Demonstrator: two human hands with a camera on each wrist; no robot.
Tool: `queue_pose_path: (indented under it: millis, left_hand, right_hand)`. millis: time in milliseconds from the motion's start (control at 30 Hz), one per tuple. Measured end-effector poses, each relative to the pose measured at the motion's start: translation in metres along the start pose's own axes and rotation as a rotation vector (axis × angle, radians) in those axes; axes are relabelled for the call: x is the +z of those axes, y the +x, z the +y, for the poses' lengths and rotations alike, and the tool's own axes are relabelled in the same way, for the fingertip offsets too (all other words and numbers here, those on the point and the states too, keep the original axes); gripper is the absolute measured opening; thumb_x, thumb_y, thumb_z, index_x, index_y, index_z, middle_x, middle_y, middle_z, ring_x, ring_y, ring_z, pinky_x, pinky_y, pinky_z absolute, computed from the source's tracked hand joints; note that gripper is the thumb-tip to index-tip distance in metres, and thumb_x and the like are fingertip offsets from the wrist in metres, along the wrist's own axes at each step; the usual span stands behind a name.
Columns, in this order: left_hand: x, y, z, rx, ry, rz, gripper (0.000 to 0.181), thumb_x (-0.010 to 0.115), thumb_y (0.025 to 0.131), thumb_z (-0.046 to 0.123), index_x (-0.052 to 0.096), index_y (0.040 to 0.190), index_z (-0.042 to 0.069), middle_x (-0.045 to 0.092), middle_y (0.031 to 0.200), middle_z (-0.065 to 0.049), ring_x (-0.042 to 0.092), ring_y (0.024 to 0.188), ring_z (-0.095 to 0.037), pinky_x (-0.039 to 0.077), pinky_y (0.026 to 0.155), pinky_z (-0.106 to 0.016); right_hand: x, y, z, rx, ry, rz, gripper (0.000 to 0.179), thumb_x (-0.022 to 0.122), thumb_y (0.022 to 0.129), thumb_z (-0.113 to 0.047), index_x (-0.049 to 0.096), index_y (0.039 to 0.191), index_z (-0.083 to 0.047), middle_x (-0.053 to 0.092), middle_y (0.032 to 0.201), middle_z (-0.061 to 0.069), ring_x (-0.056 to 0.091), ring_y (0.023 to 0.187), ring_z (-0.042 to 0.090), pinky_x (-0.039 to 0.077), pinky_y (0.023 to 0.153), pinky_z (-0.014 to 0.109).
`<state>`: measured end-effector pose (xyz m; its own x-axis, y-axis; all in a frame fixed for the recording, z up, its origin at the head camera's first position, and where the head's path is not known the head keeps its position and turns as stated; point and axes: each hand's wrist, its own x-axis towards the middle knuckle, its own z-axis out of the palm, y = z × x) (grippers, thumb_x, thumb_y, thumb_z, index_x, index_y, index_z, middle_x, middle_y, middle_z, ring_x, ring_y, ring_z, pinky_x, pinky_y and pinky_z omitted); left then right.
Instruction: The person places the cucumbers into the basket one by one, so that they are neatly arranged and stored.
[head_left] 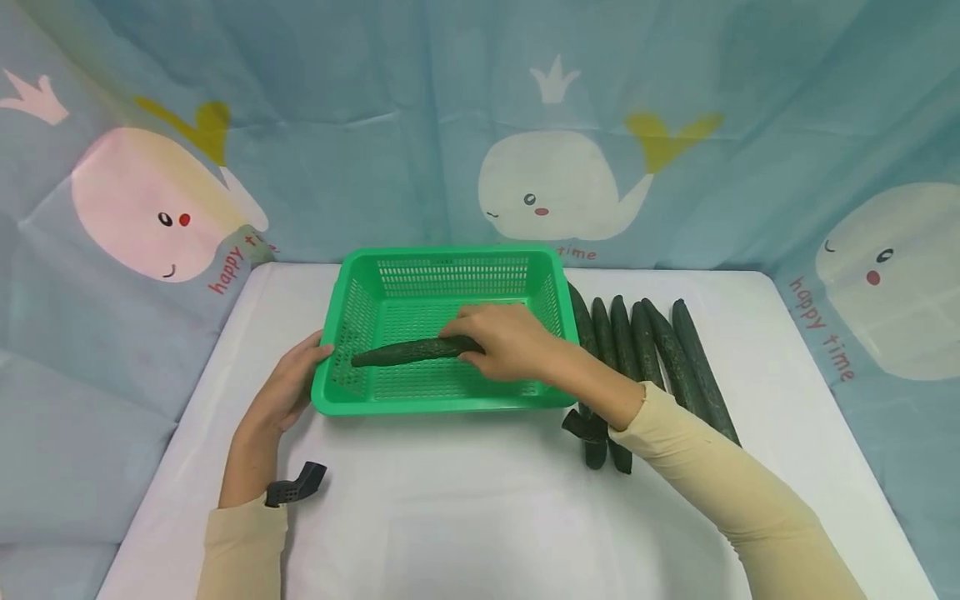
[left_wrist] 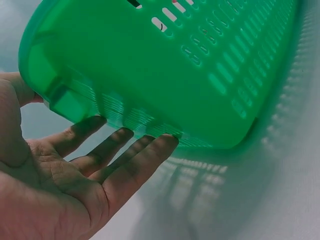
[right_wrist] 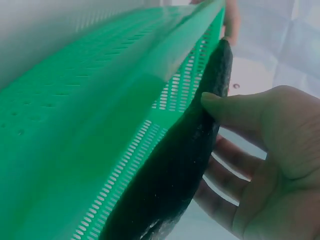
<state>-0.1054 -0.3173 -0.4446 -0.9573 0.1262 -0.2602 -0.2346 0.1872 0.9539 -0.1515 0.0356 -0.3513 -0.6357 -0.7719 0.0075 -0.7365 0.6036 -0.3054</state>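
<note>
My right hand (head_left: pixel 510 340) grips a dark green cucumber (head_left: pixel 405 352) near one end, thumb on one side and fingers on the other. The cucumber lies sideways over the inside of a green plastic basket (head_left: pixel 450 406), its free end pointing left. In the right wrist view the cucumber (right_wrist: pixel 170 165) runs along the slotted basket wall (right_wrist: pixel 115 190). My left hand (head_left: pixel 288 379) holds the basket's left side. Seen from the left wrist, its thumb is at the rim and its fingertips (left_wrist: pixel 167 142) touch the outer wall (left_wrist: pixel 115 65).
Several more cucumbers (head_left: pixel 705 371) lie side by side on the white table (head_left: pixel 480 500), right of the basket and partly under my right forearm. A blue curtain (head_left: pixel 420 125) printed with whales hangs behind the table and along its sides.
</note>
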Motion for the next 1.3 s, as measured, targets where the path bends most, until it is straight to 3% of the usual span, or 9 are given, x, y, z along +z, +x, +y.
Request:
queue_pose_path:
  millis: [100,333,500,633,733,967,1133,1300]
  left_hand:
    - [-0.001,-0.001,0.001,-0.009,-0.001,0.009,0.069,0.043,0.113,0.038,0.020,0.169,0.005,0.057,0.139,0.000,0.066,0.113,0.000,0.057,0.094,-0.016]
    - [0.002,0.004,0.003,-0.001,0.017,-0.001,0.069,0.044,0.113,0.038,0.020,0.169,0.006,0.046,0.155,-0.018,0.061,0.117,-0.001,0.054,0.096,-0.015]
    - [0.002,0.006,0.000,0.017,-0.008,-0.005,0.067,0.045,0.113,0.034,0.021,0.169,0.005,0.058,0.136,0.001,0.067,0.111,-0.002,0.059,0.093,-0.018]
    - [0.001,0.004,-0.002,0.026,-0.020,-0.006,0.067,0.044,0.113,0.033,0.020,0.169,0.004,0.062,0.127,0.012,0.068,0.110,-0.002,0.058,0.092,-0.018]
    - [0.001,0.004,-0.002,0.033,-0.022,-0.009,0.068,0.045,0.113,0.034,0.020,0.169,0.004,0.063,0.128,0.011,0.068,0.111,-0.002,0.058,0.093,-0.018]
    - [0.001,0.002,-0.002,0.017,-0.015,-0.003,0.067,0.043,0.113,0.035,0.020,0.169,0.005,0.059,0.132,0.010,0.066,0.115,-0.001,0.057,0.095,-0.016]
    - [-0.002,0.002,-0.002,0.028,-0.044,-0.022,0.068,0.044,0.114,0.036,0.020,0.169,0.005,0.063,0.129,0.012,0.066,0.114,-0.002,0.057,0.093,-0.017]
    - [-0.003,0.002,-0.004,0.032,-0.044,-0.036,0.070,0.044,0.114,0.038,0.018,0.170,0.005,0.057,0.137,0.008,0.062,0.120,-0.003,0.054,0.096,-0.015]
  right_hand:
    - [0.003,-0.003,0.002,0.002,-0.004,0.010,0.035,0.074,0.101,-0.022,0.073,0.136,-0.023,0.073,0.129,-0.001,0.074,0.102,0.016,0.060,0.067,0.033]
    - [0.010,-0.020,0.013,0.076,0.001,0.061,0.040,0.071,0.103,-0.033,0.068,0.141,-0.022,0.069,0.137,0.005,0.075,0.102,0.018,0.056,0.062,0.028]
    - [0.011,-0.033,0.018,0.089,0.038,0.065,0.039,0.068,0.104,-0.033,0.068,0.142,-0.021,0.069,0.136,0.005,0.074,0.098,0.017,0.053,0.058,0.025]
    - [0.008,-0.042,0.020,0.105,0.053,0.076,0.040,0.068,0.105,-0.034,0.068,0.142,-0.021,0.069,0.138,0.005,0.075,0.106,0.018,0.062,0.072,0.033]
    - [0.003,-0.050,0.023,0.129,0.065,0.095,0.040,0.069,0.104,-0.033,0.067,0.142,-0.021,0.068,0.139,0.004,0.074,0.113,0.020,0.064,0.077,0.038]
    - [-0.005,-0.070,0.031,0.181,0.096,0.163,0.041,0.069,0.104,-0.033,0.066,0.144,-0.021,0.066,0.140,0.003,0.075,0.096,0.020,0.056,0.062,0.032]
    - [-0.007,-0.086,0.038,0.224,0.121,0.217,0.043,0.070,0.104,-0.031,0.066,0.144,-0.020,0.065,0.140,0.004,0.074,0.102,0.021,0.059,0.068,0.037]
    - [-0.003,-0.106,0.048,0.267,0.156,0.281,0.044,0.070,0.104,-0.030,0.065,0.146,-0.018,0.065,0.142,0.007,0.071,0.115,0.029,0.062,0.080,0.047]
